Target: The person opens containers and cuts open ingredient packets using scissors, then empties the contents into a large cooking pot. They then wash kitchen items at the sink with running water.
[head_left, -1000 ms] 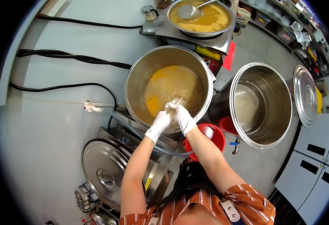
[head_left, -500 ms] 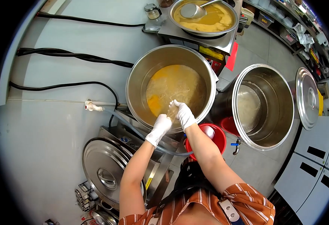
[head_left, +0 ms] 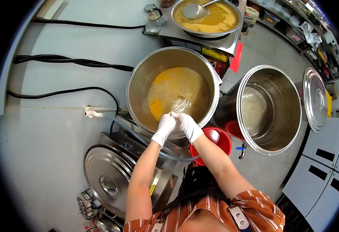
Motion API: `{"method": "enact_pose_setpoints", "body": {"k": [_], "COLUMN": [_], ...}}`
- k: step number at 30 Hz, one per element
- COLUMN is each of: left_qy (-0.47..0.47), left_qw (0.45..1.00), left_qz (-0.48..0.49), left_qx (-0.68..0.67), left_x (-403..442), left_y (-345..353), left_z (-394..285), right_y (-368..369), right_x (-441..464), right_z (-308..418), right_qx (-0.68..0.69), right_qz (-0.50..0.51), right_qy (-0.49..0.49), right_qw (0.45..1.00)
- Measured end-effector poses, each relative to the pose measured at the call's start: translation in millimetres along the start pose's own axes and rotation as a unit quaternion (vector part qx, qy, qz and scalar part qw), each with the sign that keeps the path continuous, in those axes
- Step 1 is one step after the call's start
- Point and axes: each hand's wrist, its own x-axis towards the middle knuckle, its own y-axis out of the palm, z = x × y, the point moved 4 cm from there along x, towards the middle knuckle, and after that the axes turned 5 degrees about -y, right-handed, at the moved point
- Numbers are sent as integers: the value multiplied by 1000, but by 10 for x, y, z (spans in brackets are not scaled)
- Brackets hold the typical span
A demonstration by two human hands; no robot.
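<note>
My left hand point(head_left: 165, 127) and my right hand point(head_left: 187, 124), both in white gloves, come together over the near rim of a large steel stockpot point(head_left: 139, 79). Pinched between their fingers is a clear plastic bag point(head_left: 181, 104), which spreads out beyond the fingertips above the liquid. Whether anything is inside the bag is hard to make out. Cloudy yellowish liquid point(head_left: 177, 83) lies in the bottom of the pot, with brighter orange-yellow patches at its left side.
To the right stands a second tall steel pot point(head_left: 283, 116) with a tap point(head_left: 243, 150); its lid point(head_left: 315, 100) is beyond. A red bucket point(head_left: 225, 145) sits below my right forearm. A basin of yellow liquid point(head_left: 216, 23) holds a ladle point(head_left: 194, 11). A hose point(head_left: 134, 135) runs past the pot.
The bag has opened out and now extends forward from my fingers over the liquid. My right hand has lowered and turned toward my left. The view has shifted slightly.
</note>
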Motion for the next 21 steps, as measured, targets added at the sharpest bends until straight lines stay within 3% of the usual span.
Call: {"method": "enact_pose_setpoints", "body": {"k": [4, 8, 14, 17, 18, 20, 21], "left_qy": [4, 23, 10, -10, -11, -17, -29], "left_qw": [995, 977, 983, 986, 986, 999, 998], "left_qz": [-18, -23, -27, -8, -7, 23, 42], "left_qx": [99, 209, 184, 169, 168, -16, 45], "left_x": [20, -194, -222, -172, -88, 29, -19], "left_y": [-29, -128, -150, -156, -125, -68, -71], "left_z": [54, -123, -119, -77, 38, 146, 115], "right_y": [-13, 91, 173, 353, 309, 291, 270], "right_x": [54, -107, -195, -301, -245, -185, -189], "right_z": [115, 360, 439, 317, 233, 148, 147], "right_qx": [-53, -15, 56, 95, 95, 98, 103], "right_qz": [-43, -69, -88, -14, -16, -13, -53], "right_qy": [-47, -70, -112, 8, 8, -29, -51], "right_qw": [997, 995, 988, 995, 995, 995, 992]}}
